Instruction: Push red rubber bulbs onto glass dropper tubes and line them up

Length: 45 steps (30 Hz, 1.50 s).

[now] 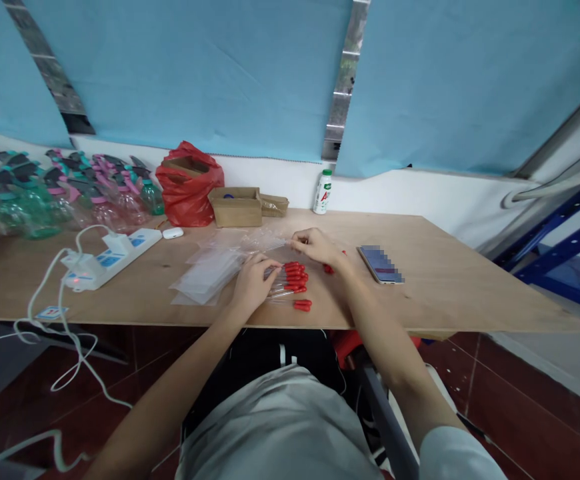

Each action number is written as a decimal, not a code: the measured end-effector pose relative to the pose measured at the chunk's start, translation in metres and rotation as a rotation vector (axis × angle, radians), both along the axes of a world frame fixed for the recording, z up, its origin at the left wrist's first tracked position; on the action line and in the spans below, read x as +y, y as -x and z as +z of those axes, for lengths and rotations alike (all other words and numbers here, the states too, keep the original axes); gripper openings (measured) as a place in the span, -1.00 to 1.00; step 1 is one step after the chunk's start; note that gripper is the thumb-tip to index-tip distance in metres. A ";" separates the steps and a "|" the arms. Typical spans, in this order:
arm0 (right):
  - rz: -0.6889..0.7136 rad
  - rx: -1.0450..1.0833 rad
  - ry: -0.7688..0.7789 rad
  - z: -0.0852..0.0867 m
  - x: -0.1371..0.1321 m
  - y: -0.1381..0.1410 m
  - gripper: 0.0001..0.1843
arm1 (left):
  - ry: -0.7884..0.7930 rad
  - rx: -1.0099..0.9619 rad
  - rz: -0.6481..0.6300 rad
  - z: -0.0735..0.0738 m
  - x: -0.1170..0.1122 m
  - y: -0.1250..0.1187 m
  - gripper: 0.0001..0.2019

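Several droppers with red bulbs (296, 273) and thin clear tubes lie in a row on the wooden table, bulbs to the right. My left hand (256, 283) rests at their left side, fingers curled together in a pinch beside the tubes; what is between them is too small to tell. Beyond the droppers, my right hand (315, 245) is closed in a pinch on the edge of what looks like a clear plastic bag (281, 245). A stack of flat clear bags (205, 279) lies left of my left hand. More red bulbs (328, 269) show partly behind my right wrist.
A phone (381, 265) lies right of my right arm. Behind stand a small cardboard box (237, 207), a red plastic bag (190, 187) and a white bottle (323, 192). On the left are a power strip (115, 259) with cables and several spray bottles (40, 207).
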State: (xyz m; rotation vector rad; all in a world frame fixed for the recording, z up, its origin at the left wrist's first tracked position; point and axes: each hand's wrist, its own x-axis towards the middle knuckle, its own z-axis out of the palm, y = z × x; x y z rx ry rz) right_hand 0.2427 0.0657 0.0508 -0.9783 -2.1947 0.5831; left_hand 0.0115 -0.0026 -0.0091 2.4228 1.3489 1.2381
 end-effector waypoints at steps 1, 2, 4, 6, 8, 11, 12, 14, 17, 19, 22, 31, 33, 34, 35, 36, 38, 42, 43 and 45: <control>-0.069 -0.021 -0.087 -0.003 0.005 0.000 -0.51 | -0.001 -0.002 0.003 0.000 0.000 0.000 -0.86; -0.126 -0.061 -0.169 -0.007 0.010 0.000 -0.56 | -0.002 -0.004 0.006 0.000 0.000 0.000 -0.85; -0.179 -0.173 -0.287 -0.016 0.021 0.000 -0.64 | -0.006 -0.015 0.013 0.001 0.000 0.000 -0.85; -0.196 -0.305 -0.327 -0.024 0.030 0.001 -0.61 | -0.009 -0.031 0.018 0.001 0.000 -0.001 -0.84; -0.210 -0.429 -0.325 -0.031 0.036 0.003 -0.57 | -0.010 -0.037 0.021 0.002 0.000 -0.001 -0.84; -0.199 -0.573 -0.309 -0.037 0.040 0.008 -0.58 | -0.018 -0.033 0.025 0.003 -0.001 -0.001 -0.83; -0.190 -0.604 -0.307 -0.038 0.040 0.010 -0.59 | -0.022 -0.033 0.027 0.003 -0.001 -0.001 -0.83; -0.187 -0.634 -0.311 -0.039 0.040 0.014 -0.64 | -0.026 -0.034 0.030 0.003 0.000 -0.001 -0.83; -0.206 -0.641 -0.310 -0.039 0.040 0.017 -0.73 | -0.027 -0.036 0.032 0.002 0.000 -0.001 -0.83; -0.211 -0.638 -0.299 -0.038 0.041 0.017 -0.77 | -0.026 -0.035 0.034 0.001 0.001 -0.001 -0.83; -0.191 -0.615 -0.280 -0.036 0.040 0.015 -0.81 | -0.030 -0.036 0.042 0.001 0.002 -0.001 -0.84; -0.038 0.092 -0.128 -0.022 0.032 0.008 -0.81 | -0.129 -0.152 0.222 0.005 -0.002 0.000 -0.85; 0.013 0.286 -0.041 -0.017 0.025 0.014 -0.79 | -0.148 -0.167 0.251 0.006 -0.003 0.000 -0.80; 0.027 0.348 -0.005 -0.014 0.021 0.018 -0.78 | -0.152 -0.172 0.250 0.007 -0.003 0.000 -0.78; 0.040 0.394 0.026 -0.012 0.016 0.022 -0.76 | -0.152 -0.177 0.238 0.007 -0.003 0.000 -0.75; 0.059 0.431 0.057 -0.009 0.011 0.026 -0.74 | -0.148 -0.184 0.220 0.007 -0.003 0.000 -0.73; 0.108 0.481 0.120 -0.004 0.001 0.034 -0.69 | -0.115 -0.195 0.170 0.008 -0.004 0.000 -0.75; 0.194 0.480 0.197 0.001 -0.010 0.041 -0.64 | -0.018 -0.164 0.088 0.009 -0.004 0.000 -0.78; 0.202 0.465 0.198 0.001 -0.010 0.040 -0.64 | -0.008 -0.155 0.088 0.009 -0.004 0.000 -0.76; 0.173 0.417 0.153 -0.001 -0.006 0.036 -0.65 | 0.001 -0.151 0.100 0.008 -0.004 0.000 -0.75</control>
